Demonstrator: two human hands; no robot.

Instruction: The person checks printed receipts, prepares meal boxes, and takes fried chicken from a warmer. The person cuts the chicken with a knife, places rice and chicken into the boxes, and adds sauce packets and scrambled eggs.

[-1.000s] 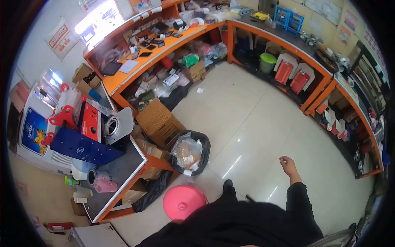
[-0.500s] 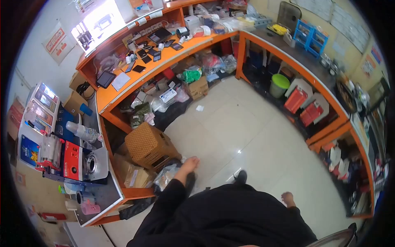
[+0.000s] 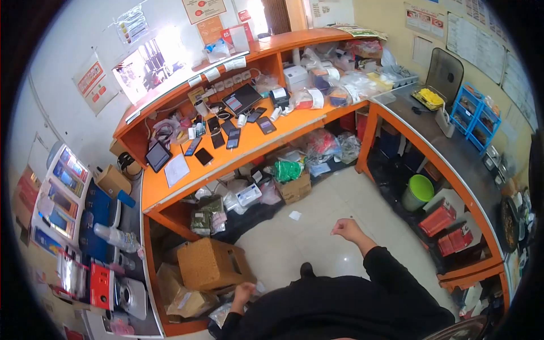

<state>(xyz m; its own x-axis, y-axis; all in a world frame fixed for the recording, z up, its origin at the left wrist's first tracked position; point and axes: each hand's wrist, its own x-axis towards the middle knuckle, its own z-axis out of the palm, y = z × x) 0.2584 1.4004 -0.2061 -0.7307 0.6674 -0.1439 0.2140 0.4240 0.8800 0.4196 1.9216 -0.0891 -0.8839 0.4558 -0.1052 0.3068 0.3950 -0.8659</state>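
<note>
My right hand (image 3: 347, 228) is out in front of my body above the tiled floor (image 3: 323, 209). Its fingers are curled in and the thumb lies against them, with nothing visible inside. My left hand (image 3: 244, 293) hangs low by my side, also loosely closed, and I see nothing in it. Nearest to that hand is a brown woven-pattern plastic stool (image 3: 209, 263). Below it lies clear plastic wrapping (image 3: 221, 313). Neither hand touches anything that I can make out.
Ahead is an orange counter (image 3: 238, 150) with several phones (image 3: 233, 139), a tablet (image 3: 158, 156) and a laptop (image 3: 242, 99). A red cup-sealing machine (image 3: 101, 286) stands left. Right are a dark side counter (image 3: 447, 136), a green bin (image 3: 418, 192) and red boxes (image 3: 437, 219).
My body has moved forward toward the counter. My right hand has swung up and forward, while my left hand has dropped back toward my side. The view has tilted upward.
</note>
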